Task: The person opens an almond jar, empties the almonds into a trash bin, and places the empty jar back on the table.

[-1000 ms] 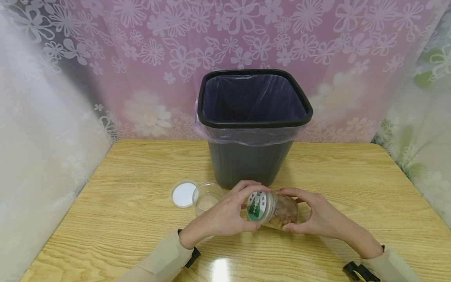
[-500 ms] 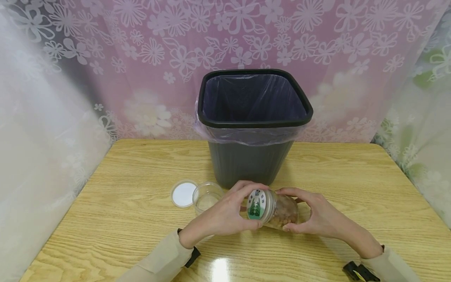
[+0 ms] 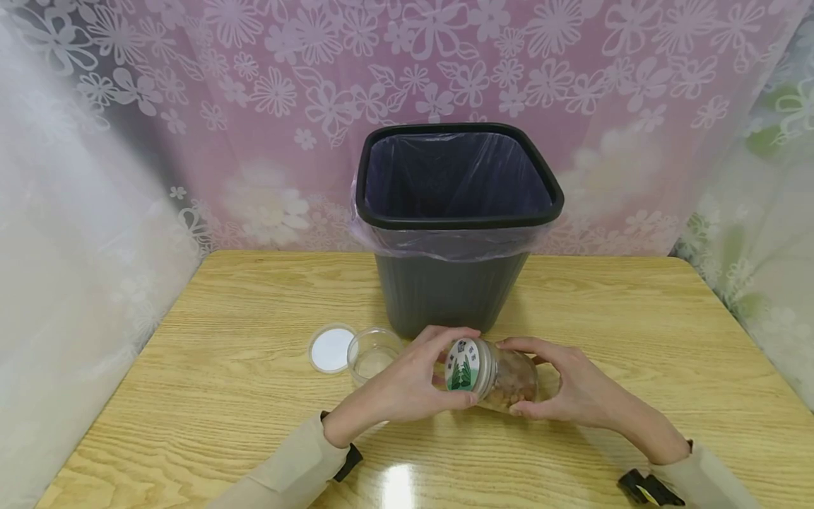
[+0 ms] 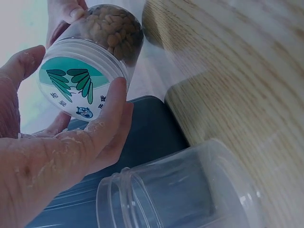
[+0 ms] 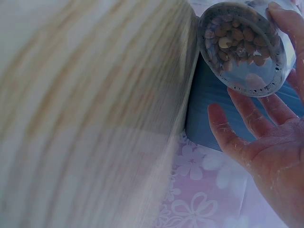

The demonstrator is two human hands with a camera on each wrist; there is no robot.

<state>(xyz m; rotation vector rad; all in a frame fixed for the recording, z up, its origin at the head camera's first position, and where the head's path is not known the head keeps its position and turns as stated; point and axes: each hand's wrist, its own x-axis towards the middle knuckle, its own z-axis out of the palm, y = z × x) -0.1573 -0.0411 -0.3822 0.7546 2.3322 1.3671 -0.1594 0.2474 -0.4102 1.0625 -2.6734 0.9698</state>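
A clear plastic jar (image 3: 516, 378) of brown, almond-like pieces lies tilted between both hands, its lid (image 3: 462, 366) facing left. My left hand (image 3: 410, 385) grips the lid's rim, thumb on the near side and fingers on the far side. The lid's label has green leaves and dark characters, plain in the left wrist view. With thumb and fingers curled round the body, my right hand (image 3: 575, 385) holds the jar near its base. In the right wrist view the pieces (image 5: 240, 42) show through the jar's bottom.
An uncovered clear jar (image 4: 175, 190) stands left of my left hand, partly hidden by it in the head view. Beside it lies a round lid (image 3: 332, 349) with a white centre. A dark bin (image 3: 451, 290) with a purple liner stands behind the hands on the wooden table (image 3: 254, 304).
The lid's label has turned slightly counterclockwise in the head view, and my left thumb and fingers have shifted with it. My right hand and the jar's body stay in place.
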